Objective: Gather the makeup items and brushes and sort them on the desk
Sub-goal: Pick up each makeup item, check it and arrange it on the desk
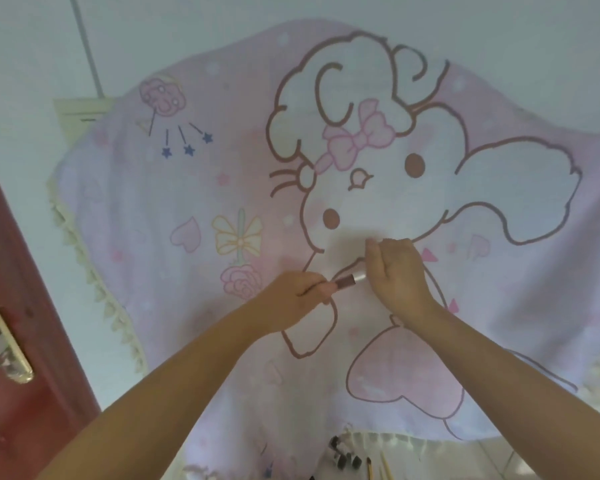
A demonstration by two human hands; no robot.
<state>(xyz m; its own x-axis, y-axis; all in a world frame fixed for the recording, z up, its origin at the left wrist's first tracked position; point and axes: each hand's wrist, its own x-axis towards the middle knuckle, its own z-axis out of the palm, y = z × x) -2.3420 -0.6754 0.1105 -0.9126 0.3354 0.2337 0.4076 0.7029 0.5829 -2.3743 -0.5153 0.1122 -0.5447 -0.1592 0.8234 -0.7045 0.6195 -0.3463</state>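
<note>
Nearby, red door (25, 341), brushes (378, 467) below pink cloth (174, 188)

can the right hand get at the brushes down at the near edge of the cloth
Probably yes: the brushes lie uncovered below both forearms, and the right hand seems free, while the left hand grips the tube.

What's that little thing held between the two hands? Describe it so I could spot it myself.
Start at the big pink cartoon cloth covering the desk and find the two hands meeting near its middle. Between them is a small tube, pinched by the left hand, with the right hand at its other end. It has a rosy body and a pale silvery end, unlike the dark brushes at the cloth's near edge.
</note>
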